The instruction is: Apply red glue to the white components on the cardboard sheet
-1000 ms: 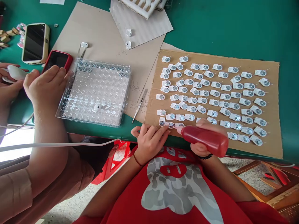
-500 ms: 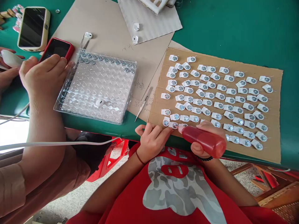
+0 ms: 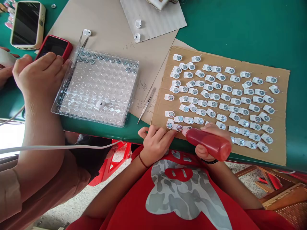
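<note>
My right hand (image 3: 211, 142) has its fingers closed around the red bottle (image 3: 208, 143), over the near edge of the cardboard sheet (image 3: 279, 115). The bottle lies tilted, its pale nozzle (image 3: 185, 130) pointing left, right beside one white piece with a round metal face (image 3: 177, 127) in the sheet's nearest row. My left hand (image 3: 153, 145) is curled at the sheet's near left corner, fingertips by that piece; I cannot tell whether my fingers pinch it. Rows of similar white pieces (image 3: 225, 97) cover most of the sheet. Left of the sheet, a slim pointed tool (image 3: 146, 107) lies beside it, then a clear tray (image 3: 96, 86) with metal discs mostly along its far side. Farther left of the sheet, another person's hand (image 3: 44, 72) is by a red-cased phone (image 3: 54, 47) on the green counter (image 3: 235, 28).
</note>
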`<state>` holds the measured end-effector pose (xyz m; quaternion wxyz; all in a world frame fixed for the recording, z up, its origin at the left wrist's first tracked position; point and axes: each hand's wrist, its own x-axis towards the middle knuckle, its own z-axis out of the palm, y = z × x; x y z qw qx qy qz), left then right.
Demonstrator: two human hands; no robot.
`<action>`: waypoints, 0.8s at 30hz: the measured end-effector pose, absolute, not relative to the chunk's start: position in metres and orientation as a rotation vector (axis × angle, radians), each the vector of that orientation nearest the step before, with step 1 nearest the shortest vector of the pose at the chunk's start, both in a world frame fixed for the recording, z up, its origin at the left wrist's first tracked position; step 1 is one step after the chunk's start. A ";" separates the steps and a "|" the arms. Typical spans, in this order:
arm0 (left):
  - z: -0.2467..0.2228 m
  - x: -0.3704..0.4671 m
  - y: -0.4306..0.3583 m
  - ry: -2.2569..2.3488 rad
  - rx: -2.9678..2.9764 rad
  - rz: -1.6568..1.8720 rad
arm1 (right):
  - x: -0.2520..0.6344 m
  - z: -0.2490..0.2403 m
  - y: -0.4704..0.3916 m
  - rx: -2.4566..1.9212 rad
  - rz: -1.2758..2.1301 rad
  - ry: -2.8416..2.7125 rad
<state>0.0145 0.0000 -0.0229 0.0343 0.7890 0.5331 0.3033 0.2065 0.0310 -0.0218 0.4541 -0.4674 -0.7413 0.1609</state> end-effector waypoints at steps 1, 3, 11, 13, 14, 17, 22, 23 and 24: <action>-0.023 0.014 0.000 1.638 2.424 0.931 | 0.206 -0.020 0.031 -1.139 0.403 -1.837; -0.023 0.014 -0.001 1.637 2.422 0.930 | 0.205 -0.017 0.032 -1.096 0.400 -1.845; -0.024 0.015 0.001 1.626 2.447 0.963 | 0.195 -0.016 0.033 -1.021 0.309 -1.726; -0.024 0.015 0.001 1.632 2.442 0.965 | 0.194 -0.017 0.033 -1.004 0.301 -1.714; -0.024 0.015 0.001 1.635 2.440 0.965 | 0.194 -0.017 0.034 -0.999 0.299 -1.714; -0.024 0.016 0.001 1.632 2.444 0.959 | 0.195 -0.015 0.034 -1.001 0.291 -1.731; -0.024 0.016 0.002 1.613 2.447 0.960 | 0.195 -0.009 0.035 -1.036 0.277 -1.774; -0.024 0.016 0.002 1.611 2.446 0.963 | 0.195 -0.009 0.035 -1.039 0.272 -1.773; -0.023 0.016 0.002 1.610 2.444 0.964 | 0.194 -0.009 0.035 -1.042 0.268 -1.772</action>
